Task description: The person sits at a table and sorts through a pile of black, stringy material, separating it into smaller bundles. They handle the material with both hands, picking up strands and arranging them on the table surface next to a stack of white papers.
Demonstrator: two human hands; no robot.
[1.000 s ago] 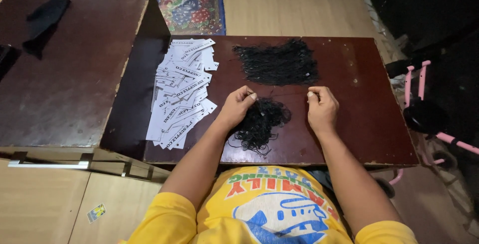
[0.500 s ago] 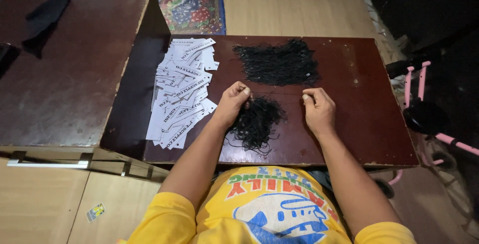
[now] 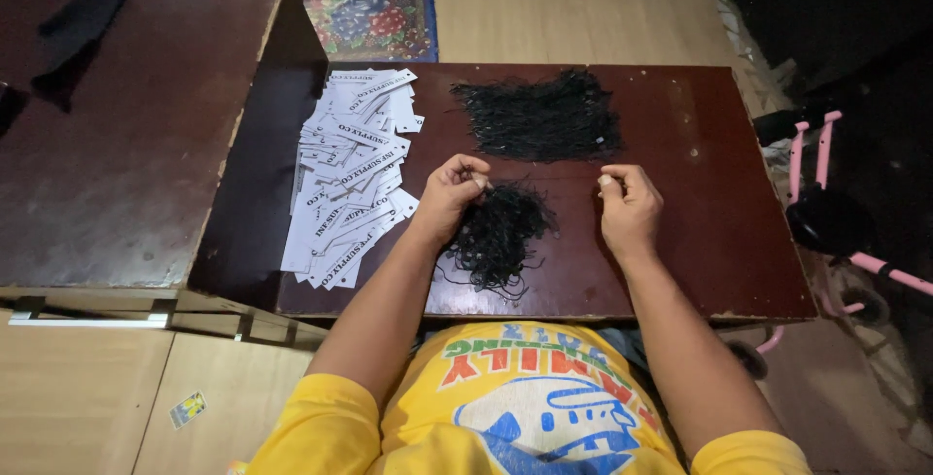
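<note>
On the dark desk (image 3: 680,242), a loose black string tangle (image 3: 498,232) lies between both hands: left hand (image 3: 449,193) pinching a strand at its edge, right hand (image 3: 630,208) curled shut nearby. The strings look light, limp and snag-prone, best pinched singly at an end.

The worktop (image 3: 700,232) is dark reddish-brown wood, smooth with a dull sheen and chipped edges. The tags (image 3: 350,174) left of centre are matt white paper. Both string heaps (image 3: 501,232) (image 3: 539,116) look like thin, matt black thread. The floor (image 3: 78,388) is pale, smooth wood-look board.
</note>
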